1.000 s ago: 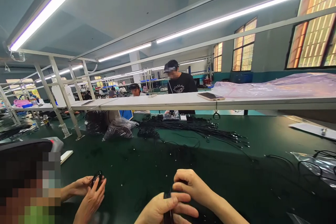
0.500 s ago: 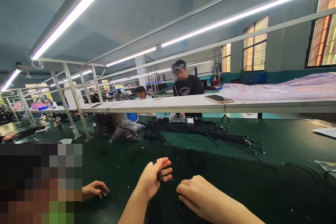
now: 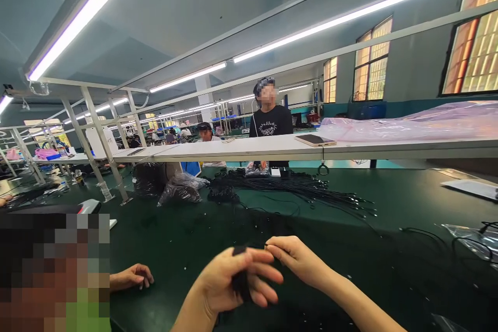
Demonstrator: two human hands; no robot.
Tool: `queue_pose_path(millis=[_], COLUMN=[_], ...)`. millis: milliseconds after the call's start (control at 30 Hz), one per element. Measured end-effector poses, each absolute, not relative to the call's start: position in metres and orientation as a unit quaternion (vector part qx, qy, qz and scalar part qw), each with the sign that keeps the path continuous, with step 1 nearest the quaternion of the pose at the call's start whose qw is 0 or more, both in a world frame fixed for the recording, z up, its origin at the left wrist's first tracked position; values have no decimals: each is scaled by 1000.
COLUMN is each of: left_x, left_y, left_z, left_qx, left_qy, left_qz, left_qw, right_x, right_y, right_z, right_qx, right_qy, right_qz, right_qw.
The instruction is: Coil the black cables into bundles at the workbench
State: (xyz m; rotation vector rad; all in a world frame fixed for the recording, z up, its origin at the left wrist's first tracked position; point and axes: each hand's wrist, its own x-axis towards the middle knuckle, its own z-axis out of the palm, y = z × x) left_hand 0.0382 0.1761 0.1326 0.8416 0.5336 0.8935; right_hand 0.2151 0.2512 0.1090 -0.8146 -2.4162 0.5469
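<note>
A black cable (image 3: 241, 282) is wound in several turns around the palm of my left hand (image 3: 223, 275). The thumb and fingers of that hand stretch to the right, slightly blurred, and the loops sit between thumb and fingers. Close to these fingertips, my right hand (image 3: 291, 257) is closed in a pinch, with a short dark piece of the cable showing at its fingertips. Most of what it grips is hidden. Both hands are above the dark green table (image 3: 175, 249).
A bundle of black cables (image 3: 295, 187) lies across the table, beside dark plastic bags (image 3: 182, 189). A white shelf (image 3: 233, 149) bears a phone (image 3: 315, 140) and pink plastic film (image 3: 408, 122). A co-worker's hand (image 3: 134, 276) rests at left; another person (image 3: 270, 124) stands beyond the shelf.
My left hand has moved nearer and right, turning with the loops. My right hand has risen close to its fingertips. The person across has lifted their head; the view has shifted slightly.
</note>
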Motion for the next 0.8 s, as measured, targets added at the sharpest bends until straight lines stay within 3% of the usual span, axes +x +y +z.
queue_pose_path(millis=[100, 200, 333, 433, 500, 600, 700, 800], left_x=[22, 11, 20, 35, 42, 43, 37, 32], left_y=[178, 187, 191, 181, 168, 143, 119, 103], left_z=[159, 171, 146, 114, 95, 79, 73, 74], left_qx=[299, 293, 364, 414, 425, 387, 363, 359], left_qy=[269, 331, 457, 493, 445, 322, 249, 246], left_qz=[586, 665, 607, 512, 443, 363, 336, 324], left_qw=[704, 603, 539, 569, 652, 784, 833, 840], right_x=[212, 206, 203, 206, 209, 211, 207, 194], right_y=[231, 196, 160, 158, 166, 178, 177, 160], right_z=[101, 102, 117, 132, 138, 136, 114, 79], right_qx=[-314, -328, -292, -276, -321, -364, -362, -378], right_qy=[-891, -915, -952, -953, -939, -899, -815, -739], right_qz=[223, 168, -30, -99, -47, 125, 335, 435], right_qw=[240, 164, 87, 84, 117, 210, 304, 348])
